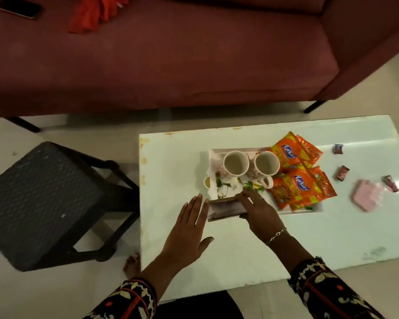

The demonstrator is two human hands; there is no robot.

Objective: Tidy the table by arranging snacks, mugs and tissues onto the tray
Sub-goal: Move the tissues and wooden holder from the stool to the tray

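A white floral tray lies on the white table. Two mugs stand upright in it, side by side. Orange snack packets lie on the tray's right part, overlapping its edge. A brown box, apparently tissues, sits at the tray's near edge. My right hand rests on top of it, fingers gripping. My left hand is flat and open, its fingertips against the box's left end. Three small wrapped sweets and a pink packet lie on the table to the right.
A dark woven stool stands left of the table. A maroon sofa fills the far side, with a phone and red cloth on it. My bare foot is by the table's near left corner.
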